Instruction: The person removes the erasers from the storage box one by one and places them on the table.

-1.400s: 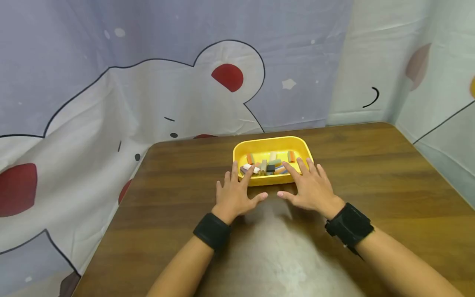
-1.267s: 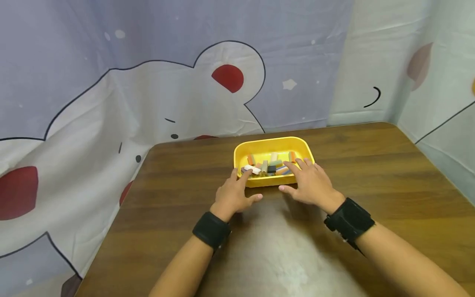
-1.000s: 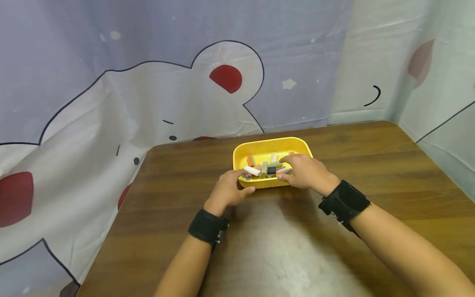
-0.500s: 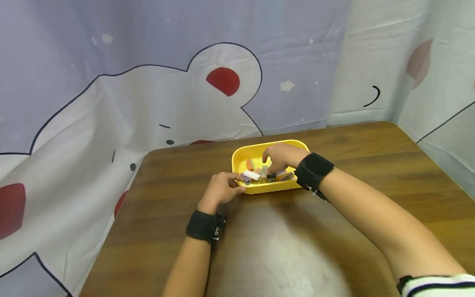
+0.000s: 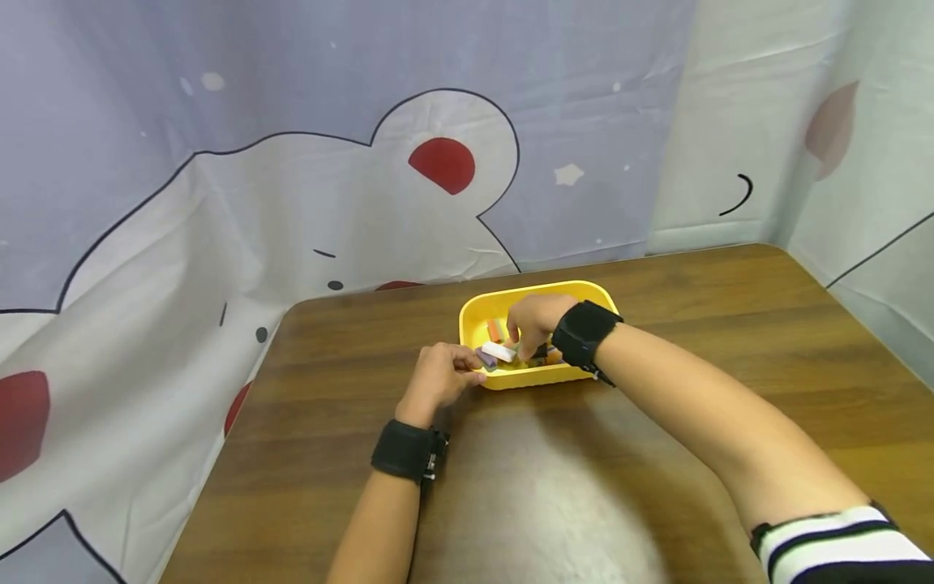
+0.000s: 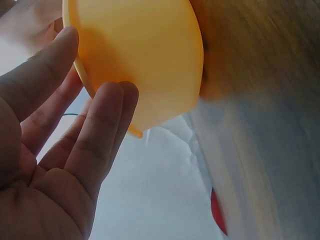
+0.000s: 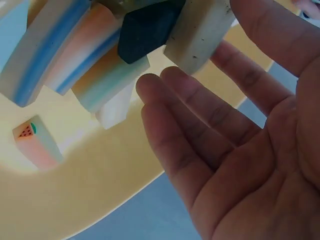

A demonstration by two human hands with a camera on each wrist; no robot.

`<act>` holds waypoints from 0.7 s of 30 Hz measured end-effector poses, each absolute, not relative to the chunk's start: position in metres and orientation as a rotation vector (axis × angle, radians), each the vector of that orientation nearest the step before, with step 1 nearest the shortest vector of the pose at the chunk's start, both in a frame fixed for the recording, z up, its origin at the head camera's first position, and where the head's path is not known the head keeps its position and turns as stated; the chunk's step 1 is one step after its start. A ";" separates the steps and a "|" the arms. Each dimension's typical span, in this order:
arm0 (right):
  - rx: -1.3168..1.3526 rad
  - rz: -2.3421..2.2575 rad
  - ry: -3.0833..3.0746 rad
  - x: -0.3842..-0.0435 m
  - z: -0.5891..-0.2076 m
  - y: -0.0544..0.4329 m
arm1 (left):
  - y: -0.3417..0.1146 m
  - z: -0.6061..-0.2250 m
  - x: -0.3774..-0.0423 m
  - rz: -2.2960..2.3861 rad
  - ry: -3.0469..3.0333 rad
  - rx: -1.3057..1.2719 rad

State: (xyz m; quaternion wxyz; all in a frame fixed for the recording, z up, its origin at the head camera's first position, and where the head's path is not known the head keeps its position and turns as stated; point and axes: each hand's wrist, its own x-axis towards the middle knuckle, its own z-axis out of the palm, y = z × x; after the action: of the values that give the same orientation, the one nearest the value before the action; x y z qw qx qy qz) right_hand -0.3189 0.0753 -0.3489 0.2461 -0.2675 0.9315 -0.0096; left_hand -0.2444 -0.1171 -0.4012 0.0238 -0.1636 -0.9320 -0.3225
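Observation:
A yellow plastic tray (image 5: 536,378) holds several eraser-like blocks. Its left front corner is in my left hand (image 5: 436,373), the thumb on the outer wall and a finger behind the rim. My right hand (image 5: 537,319) reaches down inside the tray. In the right wrist view a speckled grey-white eraser (image 7: 197,37) sits between thumb and index finger, whose tip is hidden behind it. Beside it lie a dark eraser (image 7: 147,32) and striped ones. A small eraser with a watermelon print (image 7: 37,145) lies apart. A white eraser (image 5: 499,351) rests near the left hand.
The tray stands on a brown wooden table (image 5: 350,332), towards its far edge. A patterned cloth (image 5: 314,203) hangs close behind the table and along its sides. My right forearm crosses over the tray's right front corner.
Both hands were spread at the tray's front. The left has moved to its left corner and taken the rim. The right has gone leftward into the tray and down to the grey-white eraser.

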 end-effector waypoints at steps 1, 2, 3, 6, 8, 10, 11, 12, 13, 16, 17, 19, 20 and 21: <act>-0.732 -0.015 2.538 -0.319 -0.349 0.074 | -0.117 -0.401 -0.244 -0.999 -2.884 -0.498; -0.740 -0.004 2.535 -0.318 -0.348 0.072 | -0.117 -0.401 -0.244 -1.000 -2.884 -0.487; -0.749 0.004 2.532 -0.318 -0.348 0.071 | -0.118 -0.401 -0.244 -1.002 -2.884 -0.477; -0.790 0.013 2.527 -0.318 -0.348 0.067 | -0.118 -0.402 -0.243 -0.995 -2.879 -0.454; -0.809 0.016 2.532 -0.317 -0.348 0.066 | -0.118 -0.402 -0.243 -0.992 -2.873 -0.448; -0.814 0.018 2.539 -0.317 -0.349 0.065 | -0.119 -0.402 -0.243 -0.986 -2.870 -0.450; -0.817 0.020 2.545 -0.317 -0.350 0.065 | -0.119 -0.402 -0.244 -0.988 -2.868 -0.453; -0.818 0.019 2.551 -0.317 -0.350 0.065 | -0.119 -0.402 -0.244 -0.992 -2.867 -0.453; -0.819 0.016 2.554 -0.317 -0.351 0.066 | -0.119 -0.402 -0.245 -0.996 -2.867 -0.455; -0.832 -0.034 2.576 -0.317 -0.353 0.068 | -0.120 -0.402 -0.247 -1.011 -2.869 -0.465; -0.843 -0.061 2.589 -0.316 -0.355 0.070 | -0.120 -0.403 -0.248 -1.014 -2.871 -0.474; -0.858 -0.132 2.614 -0.315 -0.357 0.073 | -0.121 -0.403 -0.248 -1.022 -2.878 -0.484; -0.876 -0.171 2.628 -0.314 -0.356 0.074 | -0.122 -0.403 -0.248 -1.023 -2.880 -0.486; -0.894 -0.213 2.639 -0.313 -0.356 0.075 | -0.123 -0.402 -0.248 -1.027 -2.881 -0.490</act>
State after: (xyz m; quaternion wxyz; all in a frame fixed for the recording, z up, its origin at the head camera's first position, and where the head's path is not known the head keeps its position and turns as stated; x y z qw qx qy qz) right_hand -0.3125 0.0751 -0.3559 0.1725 -0.3151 0.9302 -0.0751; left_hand -0.2483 -0.1228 -0.4019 0.0221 -0.1582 -0.9299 -0.3314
